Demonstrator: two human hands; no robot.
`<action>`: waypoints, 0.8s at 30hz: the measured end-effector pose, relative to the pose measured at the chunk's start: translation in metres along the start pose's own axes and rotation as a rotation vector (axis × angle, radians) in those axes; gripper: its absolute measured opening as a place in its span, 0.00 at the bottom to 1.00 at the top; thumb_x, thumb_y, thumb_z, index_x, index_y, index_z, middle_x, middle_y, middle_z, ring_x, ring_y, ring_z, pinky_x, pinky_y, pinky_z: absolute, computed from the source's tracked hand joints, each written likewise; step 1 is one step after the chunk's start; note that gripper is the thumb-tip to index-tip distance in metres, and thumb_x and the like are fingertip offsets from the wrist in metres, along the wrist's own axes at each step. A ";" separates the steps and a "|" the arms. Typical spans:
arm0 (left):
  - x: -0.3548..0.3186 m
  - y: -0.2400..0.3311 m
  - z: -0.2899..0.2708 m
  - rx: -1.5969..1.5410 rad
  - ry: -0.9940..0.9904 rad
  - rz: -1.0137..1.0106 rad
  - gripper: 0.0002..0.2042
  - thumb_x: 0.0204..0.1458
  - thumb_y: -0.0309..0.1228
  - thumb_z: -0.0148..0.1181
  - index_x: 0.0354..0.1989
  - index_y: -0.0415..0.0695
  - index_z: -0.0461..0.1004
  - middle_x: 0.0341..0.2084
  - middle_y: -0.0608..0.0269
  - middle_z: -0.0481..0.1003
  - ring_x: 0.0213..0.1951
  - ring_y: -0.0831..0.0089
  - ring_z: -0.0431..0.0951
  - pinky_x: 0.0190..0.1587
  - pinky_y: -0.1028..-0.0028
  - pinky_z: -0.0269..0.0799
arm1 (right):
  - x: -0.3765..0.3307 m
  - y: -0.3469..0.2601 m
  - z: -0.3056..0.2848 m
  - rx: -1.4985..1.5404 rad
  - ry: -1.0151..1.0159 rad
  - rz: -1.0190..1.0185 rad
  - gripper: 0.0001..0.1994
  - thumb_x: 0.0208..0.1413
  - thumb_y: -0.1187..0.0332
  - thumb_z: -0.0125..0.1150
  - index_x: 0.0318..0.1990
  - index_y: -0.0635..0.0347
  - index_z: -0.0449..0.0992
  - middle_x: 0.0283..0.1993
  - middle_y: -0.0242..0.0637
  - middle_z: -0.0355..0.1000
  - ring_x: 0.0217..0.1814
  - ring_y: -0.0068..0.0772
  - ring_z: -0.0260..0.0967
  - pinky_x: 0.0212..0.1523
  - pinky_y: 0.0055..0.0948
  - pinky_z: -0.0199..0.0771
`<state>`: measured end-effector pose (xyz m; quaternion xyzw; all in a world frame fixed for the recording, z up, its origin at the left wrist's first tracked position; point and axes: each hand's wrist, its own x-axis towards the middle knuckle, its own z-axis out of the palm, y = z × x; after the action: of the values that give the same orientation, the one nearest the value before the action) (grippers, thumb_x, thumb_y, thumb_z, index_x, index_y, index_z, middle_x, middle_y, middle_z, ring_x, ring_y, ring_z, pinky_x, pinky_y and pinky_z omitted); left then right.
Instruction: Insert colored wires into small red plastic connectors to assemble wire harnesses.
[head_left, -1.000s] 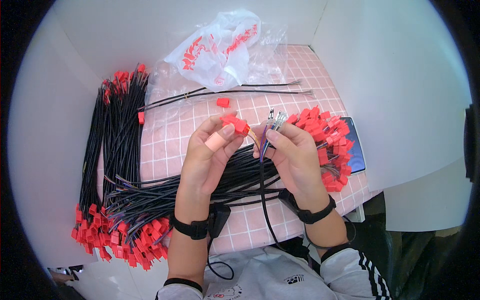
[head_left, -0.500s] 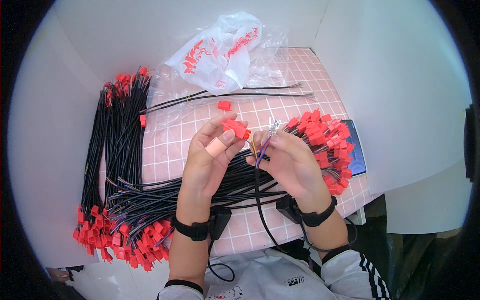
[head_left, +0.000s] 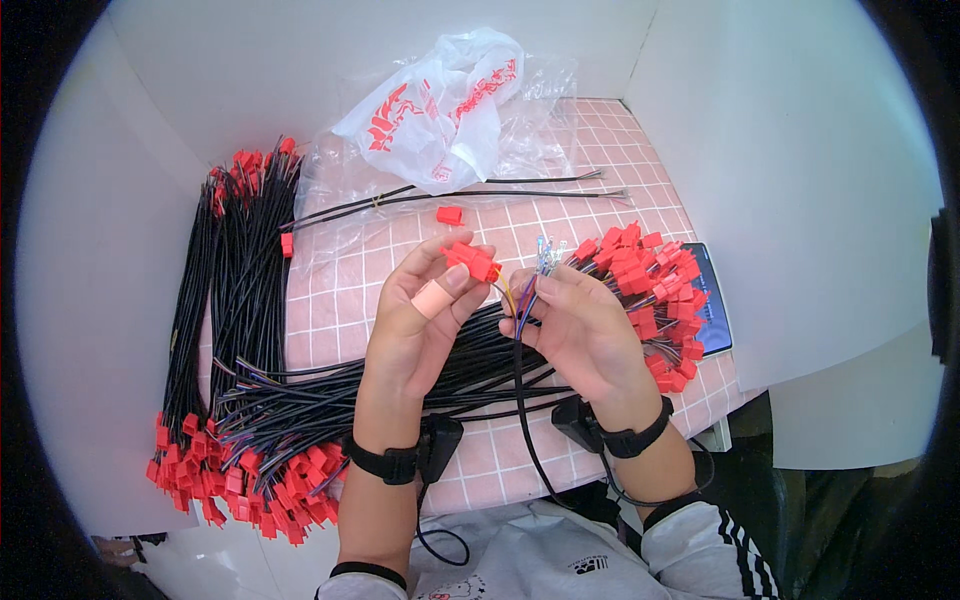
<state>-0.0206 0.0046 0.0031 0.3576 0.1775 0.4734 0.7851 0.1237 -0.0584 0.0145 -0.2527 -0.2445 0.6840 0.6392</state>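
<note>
White plastic bag w/ red print (head_left: 440, 115), dark tablet maybe (head_left: 712, 300), on pink grid tabletop (head_left: 340, 290).

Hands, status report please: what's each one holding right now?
Left hand pinching red connector. Right hand gripping black cable's coloured wire ends. Nothing between them; cable bundles lie alongside.

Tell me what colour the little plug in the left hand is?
Red; the connector pinched in the left hand shows best in the head view.

Your left hand (head_left: 420, 320) has brought the red connector (head_left: 472, 260) closer to the wire tips (head_left: 545, 250), mid-frame.
</note>
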 end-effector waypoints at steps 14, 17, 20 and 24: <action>-0.001 0.000 0.004 0.030 -0.064 0.040 0.16 0.47 0.23 0.51 0.46 0.38 0.61 0.44 0.49 0.65 0.45 0.67 0.69 0.48 0.72 0.65 | 0.000 -0.004 -0.001 0.178 -0.030 0.216 0.08 0.48 0.71 0.45 0.30 0.67 0.68 0.35 0.43 0.67 0.40 0.39 0.66 0.45 0.39 0.66; -0.001 -0.001 0.004 0.015 -0.072 0.053 0.16 0.47 0.23 0.51 0.46 0.37 0.61 0.44 0.49 0.65 0.45 0.67 0.69 0.48 0.72 0.65 | 0.001 -0.002 -0.003 0.183 -0.100 0.173 0.08 0.47 0.71 0.45 0.29 0.67 0.67 0.34 0.43 0.67 0.40 0.40 0.67 0.45 0.39 0.66; -0.001 -0.002 0.004 0.003 -0.072 0.062 0.16 0.47 0.23 0.50 0.46 0.37 0.61 0.44 0.49 0.65 0.44 0.67 0.69 0.47 0.72 0.65 | 0.000 -0.002 -0.007 0.095 -0.118 0.180 0.06 0.46 0.70 0.44 0.24 0.64 0.63 0.37 0.44 0.65 0.42 0.43 0.65 0.45 0.39 0.67; -0.001 -0.002 0.004 0.015 -0.083 0.054 0.16 0.47 0.23 0.51 0.46 0.37 0.61 0.44 0.49 0.66 0.44 0.67 0.69 0.47 0.71 0.66 | 0.001 -0.002 -0.004 0.072 -0.093 0.190 0.07 0.46 0.70 0.44 0.25 0.65 0.65 0.36 0.44 0.66 0.41 0.42 0.65 0.43 0.38 0.68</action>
<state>-0.0174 0.0013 0.0042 0.3874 0.1387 0.4781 0.7759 0.1275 -0.0576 0.0126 -0.2193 -0.2240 0.7610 0.5680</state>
